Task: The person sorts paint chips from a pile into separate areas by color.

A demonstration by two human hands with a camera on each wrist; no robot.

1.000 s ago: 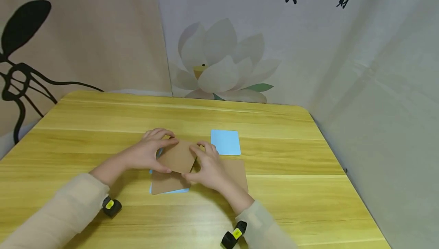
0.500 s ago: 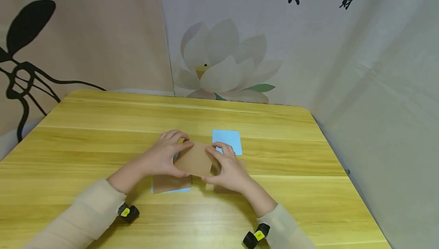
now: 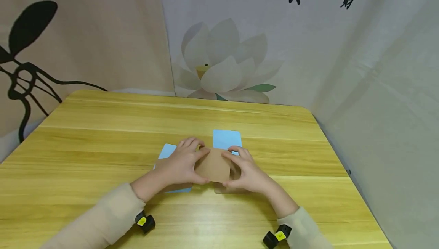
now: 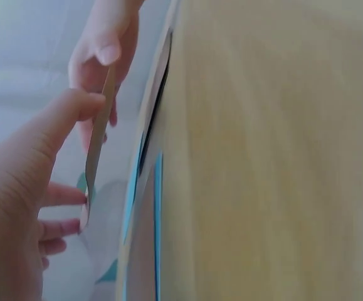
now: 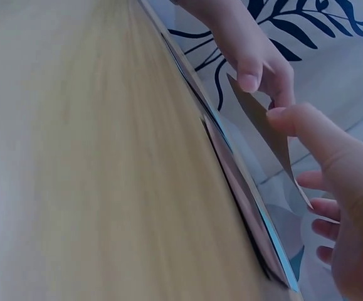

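Observation:
Both hands hold a square brown card raised over the table. My left hand pinches its left side between thumb and fingers, and my right hand grips the opposite side the same way. Seen edge-on in the left wrist view, the card is slightly bent and apart from the tabletop. Below and partly behind the right hand lies another brown card. A light blue card lies just beyond it. Under the left forearm, a brown card overlaps blue ones, mostly hidden.
The wooden table has a light yellow grain and rounded far corners. Behind it hangs a pale curtain printed with a lotus and black characters. Black wrist cameras sit on both cuffs.
Both hands have carried the brown card rightward, from above the left cards to above the brown card on the right. The left blue card shows again behind the left hand.

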